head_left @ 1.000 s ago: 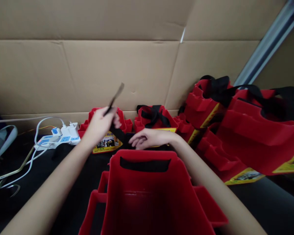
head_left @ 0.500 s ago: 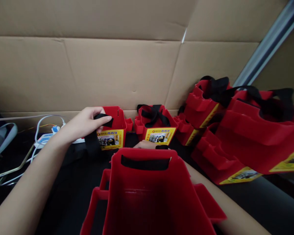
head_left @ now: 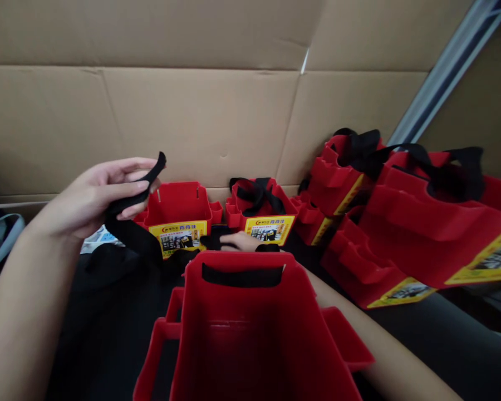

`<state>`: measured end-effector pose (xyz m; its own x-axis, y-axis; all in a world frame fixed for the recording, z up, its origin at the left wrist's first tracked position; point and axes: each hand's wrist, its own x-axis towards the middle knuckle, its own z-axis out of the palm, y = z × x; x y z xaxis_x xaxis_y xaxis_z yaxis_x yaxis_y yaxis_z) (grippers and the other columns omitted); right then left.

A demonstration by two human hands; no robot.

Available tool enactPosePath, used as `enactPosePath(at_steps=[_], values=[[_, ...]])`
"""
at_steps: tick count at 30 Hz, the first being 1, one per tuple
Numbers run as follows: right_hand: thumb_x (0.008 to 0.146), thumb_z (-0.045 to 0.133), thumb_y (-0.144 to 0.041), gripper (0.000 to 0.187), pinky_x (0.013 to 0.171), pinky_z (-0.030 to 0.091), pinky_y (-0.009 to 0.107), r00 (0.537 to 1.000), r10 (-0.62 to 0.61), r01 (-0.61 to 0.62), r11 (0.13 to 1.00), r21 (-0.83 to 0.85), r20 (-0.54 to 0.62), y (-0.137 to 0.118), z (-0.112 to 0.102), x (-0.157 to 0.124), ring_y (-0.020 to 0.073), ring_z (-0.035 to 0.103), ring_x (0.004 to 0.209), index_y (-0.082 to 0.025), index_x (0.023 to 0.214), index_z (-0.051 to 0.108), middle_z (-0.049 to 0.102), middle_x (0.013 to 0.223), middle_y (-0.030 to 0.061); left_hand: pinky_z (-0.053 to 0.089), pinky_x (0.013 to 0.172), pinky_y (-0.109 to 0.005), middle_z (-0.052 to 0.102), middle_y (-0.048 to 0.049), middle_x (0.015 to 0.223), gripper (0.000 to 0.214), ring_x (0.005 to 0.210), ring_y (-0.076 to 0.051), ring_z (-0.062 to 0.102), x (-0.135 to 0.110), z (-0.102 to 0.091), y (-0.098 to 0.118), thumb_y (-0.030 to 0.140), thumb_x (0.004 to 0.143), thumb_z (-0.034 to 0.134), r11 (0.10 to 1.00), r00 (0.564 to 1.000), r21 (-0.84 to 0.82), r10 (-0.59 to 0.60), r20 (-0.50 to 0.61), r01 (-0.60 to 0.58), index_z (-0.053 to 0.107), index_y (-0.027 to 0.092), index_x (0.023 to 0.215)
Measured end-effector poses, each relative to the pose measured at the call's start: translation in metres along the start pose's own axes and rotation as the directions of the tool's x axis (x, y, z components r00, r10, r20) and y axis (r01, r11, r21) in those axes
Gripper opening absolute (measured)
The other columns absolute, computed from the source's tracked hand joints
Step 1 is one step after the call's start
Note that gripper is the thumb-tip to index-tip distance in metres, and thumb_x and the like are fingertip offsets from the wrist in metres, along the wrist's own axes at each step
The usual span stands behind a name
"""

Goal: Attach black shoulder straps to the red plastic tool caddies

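In the foreground stands a red plastic box [head_left: 242, 334] with side pockets, its open top facing me. A black webbing strap [head_left: 136, 236] is pinched near its end in my left hand [head_left: 98, 192], raised at the left; the rest hangs down toward the dark surface. My right hand [head_left: 242, 241] reaches behind the foreground box, mostly hidden by its rim. Its fingers close on a black strap piece that sticks out to the left. Another stretch of black strap [head_left: 242, 276] runs through the slots in the box's far wall.
Against the cardboard wall [head_left: 200, 122] stand a strapless red box [head_left: 177, 200] and one with a bundled strap [head_left: 261, 200]. Several strapped red boxes [head_left: 434, 217] are stacked at the right. A white power strip [head_left: 102, 238] and a grey cable [head_left: 4, 242] lie at the left.
My left hand has moved left and up with the strap, whose end now points upward. A black strap piece now shows at my right hand's fingers. The view has shifted slightly.
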<state>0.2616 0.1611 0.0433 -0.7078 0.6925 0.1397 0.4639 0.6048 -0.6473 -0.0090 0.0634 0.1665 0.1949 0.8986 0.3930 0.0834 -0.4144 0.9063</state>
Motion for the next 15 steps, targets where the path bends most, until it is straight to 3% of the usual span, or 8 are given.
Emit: enactPosePath(at_steps=[2,4,6,10,12,15], values=[[0.089,0.049,-0.035,0.026,0.059,0.049,0.025,0.997,0.024,-0.018,0.996,0.084,-0.074,-0.006,-0.013,-0.001,0.0097,0.056,0.067,-0.012,0.1,0.056,0.058,0.084,0.0019,0.028,0.038,-0.013,0.052,0.0027,0.061,0.035,0.038,-0.001,0.039,0.002,0.002,-0.003,0.016,0.073,0.061,0.999,0.998,-0.008,-0.053,0.013,0.053,0.058,0.017,0.107],[0.09,0.044,-0.037,0.026,0.043,0.038,0.018,0.984,0.05,-0.018,0.983,0.181,-0.171,-0.015,-0.027,-0.005,0.0049,0.042,0.046,-0.012,0.096,0.052,0.047,0.062,-0.0046,0.032,0.041,-0.013,0.051,0.0035,0.055,0.029,0.04,-0.003,0.042,0.007,0.01,-0.01,0.015,0.075,0.057,0.99,0.99,-0.005,-0.138,0.035,0.138,0.058,0.016,0.104],[0.09,0.04,-0.039,0.026,0.036,0.03,0.016,0.969,0.066,-0.001,0.964,0.264,-0.237,-0.027,-0.037,-0.01,0.0039,0.031,0.038,-0.015,0.092,0.048,0.034,0.052,-0.0084,0.036,0.044,-0.015,0.051,0.0025,0.054,0.018,0.044,-0.005,0.046,0.012,0.023,-0.02,0.014,0.073,0.055,0.978,0.976,-0.033,-0.205,0.072,0.208,0.058,0.014,0.091],[0.087,0.04,-0.033,0.019,0.046,0.046,0.021,0.96,0.059,0.046,0.931,0.362,-0.275,-0.053,-0.044,-0.012,0.0087,0.051,0.055,-0.017,0.094,0.046,0.052,0.07,0.0007,0.043,0.05,-0.021,0.052,0.0001,0.06,0.009,0.052,-0.01,0.053,0.02,0.055,-0.042,0.01,0.067,0.053,0.951,0.953,-0.145,-0.25,0.17,0.275,0.046,0.016,0.07],[0.084,0.041,-0.027,0.02,0.05,0.049,0.023,0.96,0.053,0.057,0.924,0.379,-0.274,-0.062,-0.043,-0.009,0.0113,0.057,0.064,-0.017,0.101,0.045,0.058,0.085,0.0063,0.041,0.049,-0.021,0.047,0.0039,0.057,0.01,0.047,-0.008,0.047,0.023,0.069,-0.052,0.012,0.069,0.05,0.947,0.955,-0.177,-0.239,0.175,0.269,0.042,0.018,0.073],[0.08,0.041,-0.018,0.032,0.049,0.047,0.023,0.965,0.036,0.062,0.931,0.361,-0.26,-0.07,-0.041,-0.004,0.011,0.055,0.06,-0.017,0.112,0.043,0.059,0.086,0.0062,0.033,0.042,-0.018,0.034,0.0088,0.051,0.006,0.037,-0.005,0.029,0.023,0.082,-0.061,0.024,0.079,0.043,0.947,0.961,-0.193,-0.226,0.162,0.255,0.044,0.02,0.084]])
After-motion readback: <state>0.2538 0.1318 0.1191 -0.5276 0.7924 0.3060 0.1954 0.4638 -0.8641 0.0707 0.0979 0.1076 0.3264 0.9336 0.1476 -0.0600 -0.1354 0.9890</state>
